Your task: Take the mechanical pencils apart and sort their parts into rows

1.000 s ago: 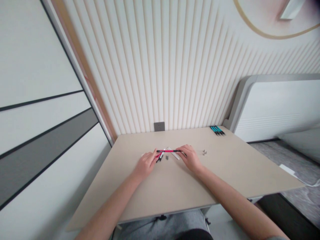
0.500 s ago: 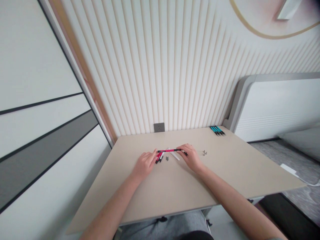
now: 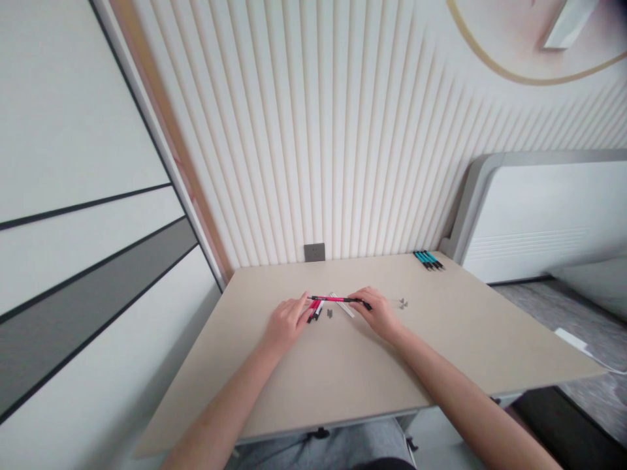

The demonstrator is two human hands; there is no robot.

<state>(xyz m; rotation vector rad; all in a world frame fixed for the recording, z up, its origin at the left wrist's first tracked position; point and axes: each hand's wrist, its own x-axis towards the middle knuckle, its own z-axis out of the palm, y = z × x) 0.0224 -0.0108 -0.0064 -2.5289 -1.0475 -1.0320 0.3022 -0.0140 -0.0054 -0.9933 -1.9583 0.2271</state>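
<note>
A red pen with black ends (image 3: pixel 331 299) is held level just above the table, between both hands. My left hand (image 3: pixel 288 320) pinches its left tip with thumb and fingers. My right hand (image 3: pixel 373 308) is closed around the black right end, which sticks out past the fingers. Under the pen, by my left fingers, lie red pen barrels (image 3: pixel 312 311) and a white pen part with a black end (image 3: pixel 318 309). Thin white sticks (image 3: pixel 345 305) rest between the hands. Small grey pieces (image 3: pixel 330 314) lie nearer to me.
Several turquoise and black pens (image 3: pixel 429 260) lie side by side at the table's back right. Small grey-ended parts (image 3: pixel 402 303) are right of my right hand. The beige table (image 3: pixel 333 372) meets a ribbed wall with a dark socket (image 3: pixel 314 252).
The view has shifted slightly, so everything sits a little lower and further right. Both hands keep hold of the red pen; its left tip now looks thinner and darker.
</note>
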